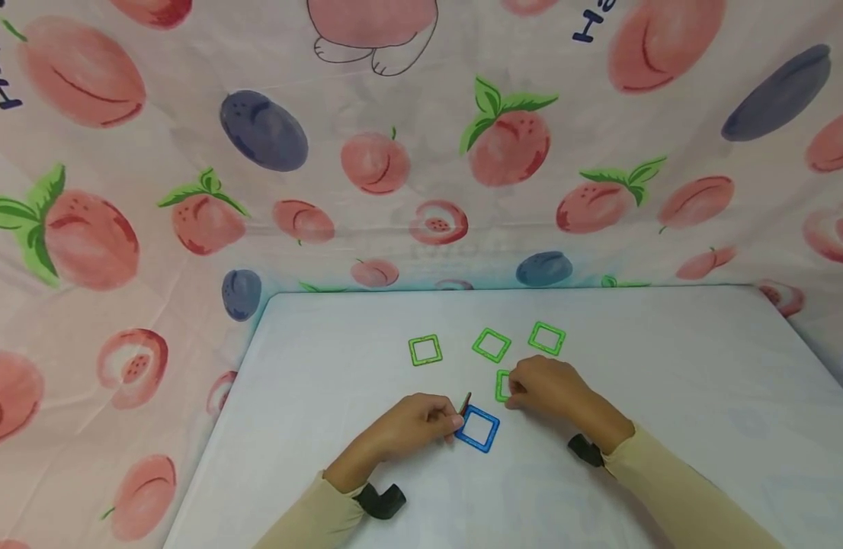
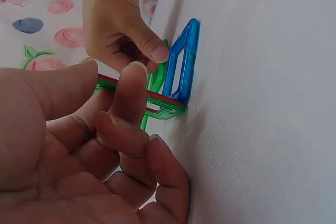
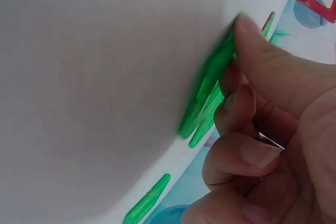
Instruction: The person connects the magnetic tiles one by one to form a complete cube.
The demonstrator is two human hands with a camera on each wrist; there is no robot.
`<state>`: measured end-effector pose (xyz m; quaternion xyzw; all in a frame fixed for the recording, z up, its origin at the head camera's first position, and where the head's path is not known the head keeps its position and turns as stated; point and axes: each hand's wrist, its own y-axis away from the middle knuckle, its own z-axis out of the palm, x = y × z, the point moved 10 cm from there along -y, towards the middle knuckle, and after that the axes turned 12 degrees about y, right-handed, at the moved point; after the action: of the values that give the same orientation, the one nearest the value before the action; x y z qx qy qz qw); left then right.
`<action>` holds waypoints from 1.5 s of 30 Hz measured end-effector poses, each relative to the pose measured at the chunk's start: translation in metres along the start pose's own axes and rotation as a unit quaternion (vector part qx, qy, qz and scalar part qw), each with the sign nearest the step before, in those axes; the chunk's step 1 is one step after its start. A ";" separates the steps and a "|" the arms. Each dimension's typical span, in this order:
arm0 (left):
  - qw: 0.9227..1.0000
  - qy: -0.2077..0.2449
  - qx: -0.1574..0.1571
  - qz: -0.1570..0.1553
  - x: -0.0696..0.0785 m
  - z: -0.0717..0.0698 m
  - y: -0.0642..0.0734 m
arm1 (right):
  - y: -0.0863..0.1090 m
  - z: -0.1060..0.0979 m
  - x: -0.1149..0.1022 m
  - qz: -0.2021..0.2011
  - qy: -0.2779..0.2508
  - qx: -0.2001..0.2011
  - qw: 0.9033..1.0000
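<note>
On white table (image 1: 312, 366), btwn two bare hands: open-centred square frames in glossy plastic. Pinched btwn thumb and bent fingers of L hand (image 1: 421, 421): red open-centred square plastic frame (image 1: 466, 402), standing up from table, w/ foot touching L side of blue open-centred square plastic frame (image 1: 493, 434). Blue frame lying flat on table, nr L fingertips. In L wrist view, along red edge: a green strip (image 2: 167, 112); separate piece or not, unclear. Remaining L fingers loosely curled.

Closed on R edge of green open-centred square plastic frame (image 1: 500, 386), just beyond blue frame: thumb and fingers of R hand (image 1: 548, 387), other fingers curled in. Same green frame partly hidden by hand in head view, blurred in R wrist view; flat on table or slightly raised, impossible to tell.

Farther back on table, in a loose row, each apart from its neighbour: L green frame (image 1: 411, 352), mid green frame (image 1: 485, 355) turned cornerwise, and R green frame (image 1: 543, 349), all three lying flat.

At wrists: beige sleeves (image 1: 668, 480), w/ black fittings (image 1: 383, 503) below cuffs. Behind and to either side of table: pale cloth w/ peach, leaf and dark-blue fruit prints (image 1: 264, 130).
</note>
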<state>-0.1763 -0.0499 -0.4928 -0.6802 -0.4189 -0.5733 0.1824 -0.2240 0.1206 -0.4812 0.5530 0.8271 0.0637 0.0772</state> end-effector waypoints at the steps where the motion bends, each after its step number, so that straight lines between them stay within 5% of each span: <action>1: 1.000 0.000 0.001 -0.001 0.000 0.000 0.000 | 0.001 -0.001 0.000 0.000 0.002 0.004 1.000; 14: 1.000 0.000 0.000 -0.017 -0.001 0.000 0.000 | 0.016 -0.029 -0.021 -0.035 0.016 0.081 0.996; 29: 1.000 0.018 -0.002 -0.018 0.000 0.000 -0.002 | 0.008 -0.041 -0.050 -0.093 -0.011 0.071 0.993; 41: 1.000 0.017 0.004 -0.019 -0.001 -0.001 -0.003 | 0.007 -0.038 -0.051 -0.082 -0.008 0.042 0.996; 45: 1.000 0.021 0.005 -0.022 -0.003 -0.001 -0.003 | 0.010 -0.040 -0.056 -0.093 0.020 0.061 0.994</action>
<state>-0.1794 -0.0498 -0.4961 -0.6576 -0.4331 -0.5890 0.1818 -0.2021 0.0715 -0.4373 0.4758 0.8788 0.0163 0.0322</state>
